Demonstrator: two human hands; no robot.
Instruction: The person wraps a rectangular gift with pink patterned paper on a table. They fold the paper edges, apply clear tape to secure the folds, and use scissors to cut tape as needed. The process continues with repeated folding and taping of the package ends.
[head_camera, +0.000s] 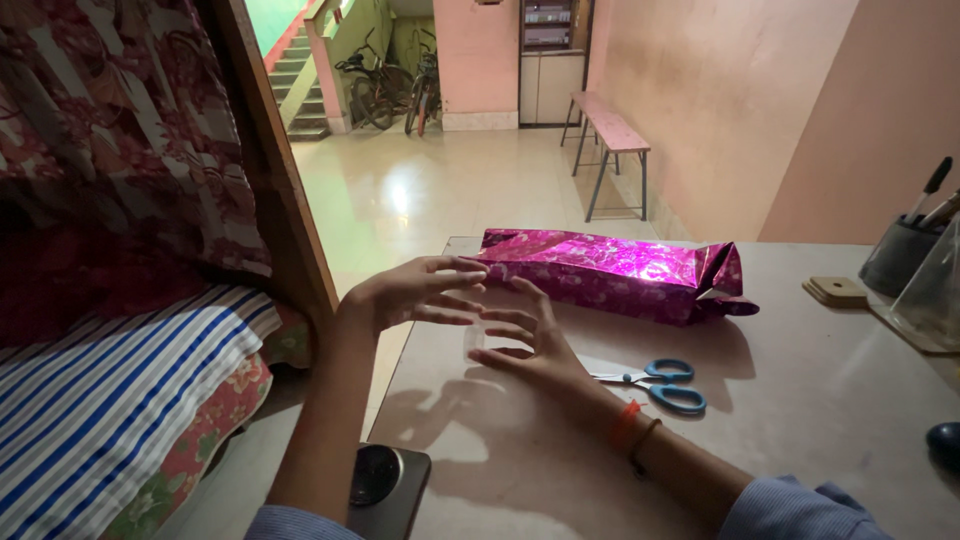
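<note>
Fingertips of both hands meet over a small clear roll or strip, probably transparent tape (474, 338), at the near left end of the table. Neither hand is clenched; the fingers are spread and lightly curved.

Head view:
- Left hand (405, 292) reaches in from the left, fingers stretched toward the parcel end, tips close to the clear piece. Contact likely; a firm pinch cannot be confirmed.
- Right hand (525, 335) rests low on the beige tabletop (800, 400), fingers fanned. The clear piece sits just off its fingertips, partly hidden by them. Orange thread and a thin bangle at the wrist.
- Long parcel wrapped in shiny magenta foil paper (610, 270) lies just beyond the hands, crosswise on the table. Far right end is folded shut; the near left end lies beside the fingers.
- Blue-handled scissors (655, 383) lie flat, just right of the right wrist, untouched.
- Dark phone with round camera bump (385, 490) at the near table edge, by the left forearm.
- Grey pen holder (897, 255) and small tan square block (836, 291) at far right, well apart.

Judgement: step in hand looks like freeing a length of tape for the parcel's left end. Next move would call for finding the tape edge, holding the strip taut, and keeping it off itself. Scissors are in reach for the cut.
</note>
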